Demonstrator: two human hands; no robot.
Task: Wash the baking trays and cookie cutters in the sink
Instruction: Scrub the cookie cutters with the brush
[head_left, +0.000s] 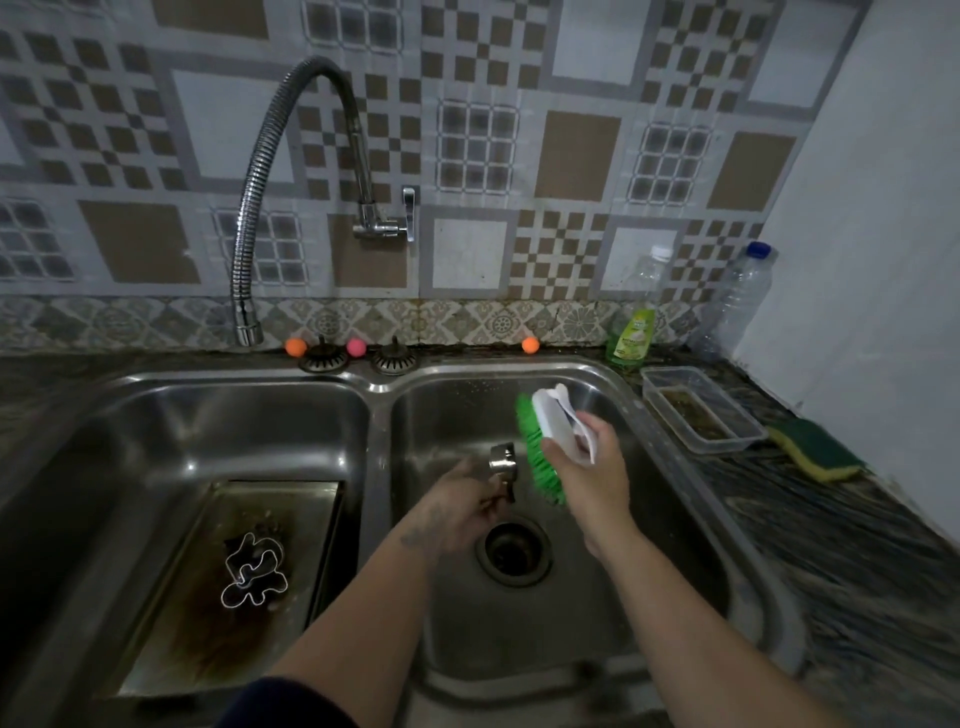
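Head view. The left hand (460, 512) pinches a small metal cookie cutter (503, 464) by its lower edge, held up above the drain (513, 552) of the right basin of the sink (382, 387). The right hand (589, 470) is wrapped around the white handle of a green-bristled scrub brush (540, 447), bristles turned left toward the cutter and just beside it; whether they touch is hard to tell.

Risks, as I judge them: the left grip is only a fingertip pinch on a thin, likely wet rim, so a firm brush stroke could knock the cutter loose and drop it into the basin, close to the open drain. The cutter's thin edge could also nick the fingers if the brush pushes it sideways. Scrubbing too hard may bend so light a ring.

Pose: both forearms reach in from the near edge of the sink, left wrist bent upward, right wrist cocked with the brush tilted, its head toward the far rim.

In the left basin 1 stained baking tray (223, 587) lies flat with another cookie cutter (253, 571) of irregular outline resting on it, both seemingly unwashed. The faucet (248, 327) hangs over the far edge of the left basin; no water is visibly running.
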